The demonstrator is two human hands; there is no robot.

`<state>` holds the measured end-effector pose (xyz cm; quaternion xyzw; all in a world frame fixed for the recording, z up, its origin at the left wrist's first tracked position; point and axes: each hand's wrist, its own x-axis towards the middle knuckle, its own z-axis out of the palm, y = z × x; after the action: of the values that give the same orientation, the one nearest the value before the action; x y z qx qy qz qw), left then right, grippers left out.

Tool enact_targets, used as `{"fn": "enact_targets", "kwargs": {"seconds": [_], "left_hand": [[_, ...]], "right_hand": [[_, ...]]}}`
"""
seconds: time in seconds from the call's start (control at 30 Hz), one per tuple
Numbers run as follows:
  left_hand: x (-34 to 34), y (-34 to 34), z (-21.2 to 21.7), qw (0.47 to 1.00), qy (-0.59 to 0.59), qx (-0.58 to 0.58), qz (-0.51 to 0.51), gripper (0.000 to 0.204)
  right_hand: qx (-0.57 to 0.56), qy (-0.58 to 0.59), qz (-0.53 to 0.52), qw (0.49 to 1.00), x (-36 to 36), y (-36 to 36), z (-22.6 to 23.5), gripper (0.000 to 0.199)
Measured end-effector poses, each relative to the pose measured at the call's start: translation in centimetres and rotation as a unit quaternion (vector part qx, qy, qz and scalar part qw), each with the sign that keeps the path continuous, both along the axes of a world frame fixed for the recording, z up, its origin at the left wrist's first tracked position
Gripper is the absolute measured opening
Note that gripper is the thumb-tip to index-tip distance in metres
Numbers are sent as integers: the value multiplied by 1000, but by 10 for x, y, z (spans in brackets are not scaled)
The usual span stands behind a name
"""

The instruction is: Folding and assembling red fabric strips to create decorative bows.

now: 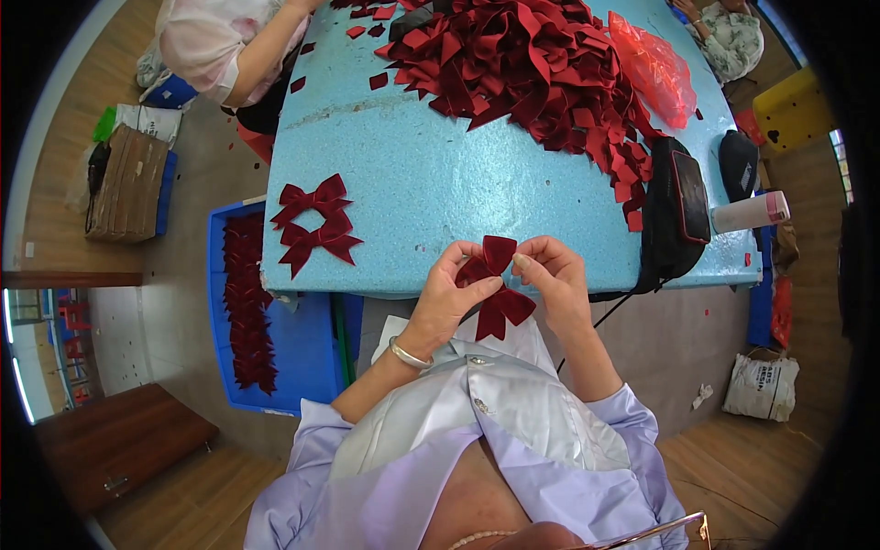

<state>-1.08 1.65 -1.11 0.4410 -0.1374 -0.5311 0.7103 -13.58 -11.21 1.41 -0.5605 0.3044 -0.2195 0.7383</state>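
Just off the near edge of the blue table, I hold up a dark red velvet bow (505, 310) with two loops and forked tails. My left hand (452, 291) pinches it near the middle, thumb laid across the front. At its upper right, my right hand (553, 275) has thumb and fingertips closed on the edge of a loop. Two similar bows (316, 225) lie close together on the table's near left corner. Farther back is a big heap of dark red velvet strips and small squares (522, 69).
The blue table (394, 192) spans the middle. A blue bin (298, 367) with rows of bows stands at the left. On the table's right are a black bag (676, 211), a white bottle (752, 212) and a red plastic bag (653, 69). Another person's arm (266, 60) reaches in at far left.
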Motion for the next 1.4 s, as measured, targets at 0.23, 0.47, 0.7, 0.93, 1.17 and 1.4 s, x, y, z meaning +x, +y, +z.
{"fn": "enact_targets", "kwargs": {"seconds": [0.23, 0.47, 0.7, 0.93, 1.17, 1.4], "left_hand": [[2, 3, -1, 999, -40, 9, 0, 32], [3, 2, 2, 1000, -28, 7, -9, 34], [2, 5, 4, 999, -48, 9, -9, 34], [2, 7, 0, 998, -68, 4, -5, 34], [-2, 7, 0, 996, -90, -11, 22, 32], [-2, 7, 1, 994, -107, -2, 27, 27]], "right_hand": [[20, -5, -3, 1000, 3, 2, -7, 14], [75, -23, 16, 997, 5, 8, -9, 9], [114, -53, 43, 991, 7, 9, -14, 10], [198, -80, 56, 975, 8, 12, -16, 14], [193, -102, -41, 975, 9, 25, -21, 15], [213, -66, -13, 975, 12, 26, -10, 13]]}}
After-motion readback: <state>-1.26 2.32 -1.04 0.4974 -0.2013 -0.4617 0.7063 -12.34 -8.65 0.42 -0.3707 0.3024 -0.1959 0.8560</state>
